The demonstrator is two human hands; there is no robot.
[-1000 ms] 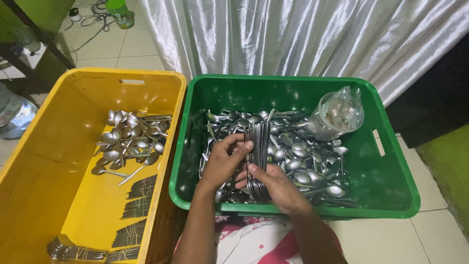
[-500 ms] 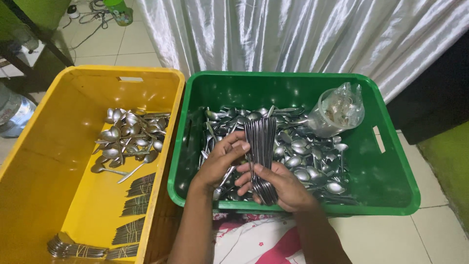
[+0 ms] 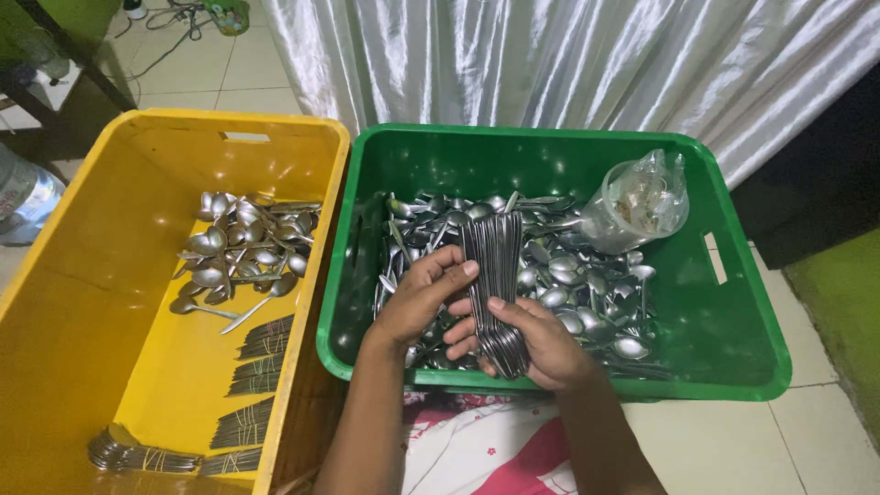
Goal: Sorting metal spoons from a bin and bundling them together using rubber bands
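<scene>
Stacked spoons (image 3: 495, 275) sit clamped in the right hand (image 3: 532, 344); the left hand (image 3: 426, 298), at nine o'clock, seemingly pinches them above the green crate (image 3: 733, 312).

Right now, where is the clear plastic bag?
In the head view, the clear plastic bag sits in the far right corner of the green crate, on the loose spoons, beyond the right hand.

Green crate (image 3: 742, 339) in front of me: solid bright green. Yellow crate (image 3: 64, 302) beside it: plain yellow. Spoons (image 3: 587, 284) in the green crate and the stacked bundle (image 3: 495, 266) in my hands: silver-grey, shiny. Curtain (image 3: 568, 64) behind: glossy white. Cloth (image 3: 486, 449) under my arms: white with pink-red pattern. Plastic bag (image 3: 637, 202): clear.
</scene>
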